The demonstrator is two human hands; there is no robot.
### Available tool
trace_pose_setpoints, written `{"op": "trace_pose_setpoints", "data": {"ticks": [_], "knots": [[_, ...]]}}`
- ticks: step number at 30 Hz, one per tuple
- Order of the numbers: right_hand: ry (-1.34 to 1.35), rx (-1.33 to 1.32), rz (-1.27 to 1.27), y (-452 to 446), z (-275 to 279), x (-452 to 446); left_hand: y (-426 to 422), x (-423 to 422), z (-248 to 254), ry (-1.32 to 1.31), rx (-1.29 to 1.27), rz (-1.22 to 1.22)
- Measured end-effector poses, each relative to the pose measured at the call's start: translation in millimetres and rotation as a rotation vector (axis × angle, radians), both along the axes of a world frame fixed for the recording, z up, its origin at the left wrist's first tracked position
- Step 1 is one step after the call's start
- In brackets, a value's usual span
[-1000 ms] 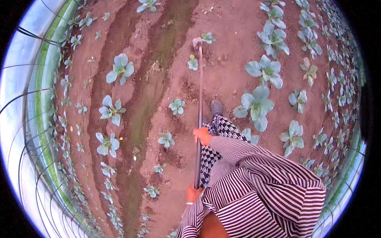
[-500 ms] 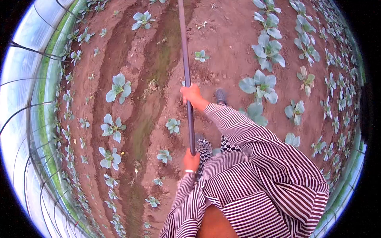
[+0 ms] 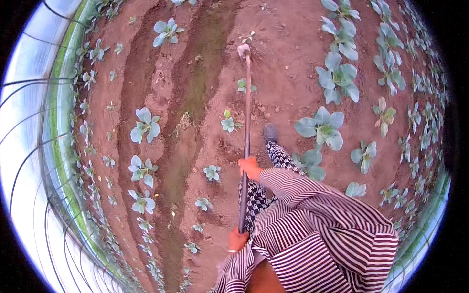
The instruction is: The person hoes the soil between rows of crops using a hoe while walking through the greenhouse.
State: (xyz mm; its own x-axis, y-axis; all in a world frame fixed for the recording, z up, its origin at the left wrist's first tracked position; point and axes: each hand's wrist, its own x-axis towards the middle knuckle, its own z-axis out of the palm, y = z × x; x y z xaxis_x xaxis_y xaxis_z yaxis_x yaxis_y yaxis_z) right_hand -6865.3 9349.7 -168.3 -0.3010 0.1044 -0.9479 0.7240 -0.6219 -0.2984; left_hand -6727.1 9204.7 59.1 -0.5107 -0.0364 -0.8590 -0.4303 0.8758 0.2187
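A hoe (image 3: 247,127) is gripped by the right hand (image 3: 250,168) and, toward six o'clock, the left hand (image 3: 238,240) — its head (image 3: 244,50) held at twelve o'clock beside a seedling (image 3: 246,39) — so hoeing seems in hand, a careful pull clear of that plant being called for.

The handle (image 3: 247,112) looks smooth, the soil (image 3: 288,53) matt and rough.

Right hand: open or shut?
Shut: the right hand is closed around the hoe handle, nearer the hoe head than the left hand.
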Motion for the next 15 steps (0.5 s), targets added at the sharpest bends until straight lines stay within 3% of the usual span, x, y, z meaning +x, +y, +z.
{"op": "trace_pose_setpoints", "data": {"ticks": [2, 4, 6, 7, 11, 14, 15], "knots": [[0.117, -0.535, -0.21, 2, 4, -3, -8, -3, 15, 0.143, 0.107, 0.066], [0.154, -0.592, -0.265, -2, 1, -2, -15, 5, 7, 0.09, -0.069, 0.049], [0.12, -0.161, -0.162, 0, 25, -19, -11, 4, -8, 0.001, -0.263, -0.074], [0.152, -0.08, -0.119, 3, 19, -28, -15, 9, -23, 0.171, -0.088, -0.002], [0.343, 0.046, -0.06, 53, 64, -96, 17, -28, -59, 0.168, -0.034, 0.085], [0.393, 0.15, -0.033, 72, 24, -126, 48, -62, -63, 0.219, 0.059, 0.078], [0.348, 0.203, 0.078, 71, 3, -122, 52, -67, -66, 0.177, 0.098, 0.071]]}}
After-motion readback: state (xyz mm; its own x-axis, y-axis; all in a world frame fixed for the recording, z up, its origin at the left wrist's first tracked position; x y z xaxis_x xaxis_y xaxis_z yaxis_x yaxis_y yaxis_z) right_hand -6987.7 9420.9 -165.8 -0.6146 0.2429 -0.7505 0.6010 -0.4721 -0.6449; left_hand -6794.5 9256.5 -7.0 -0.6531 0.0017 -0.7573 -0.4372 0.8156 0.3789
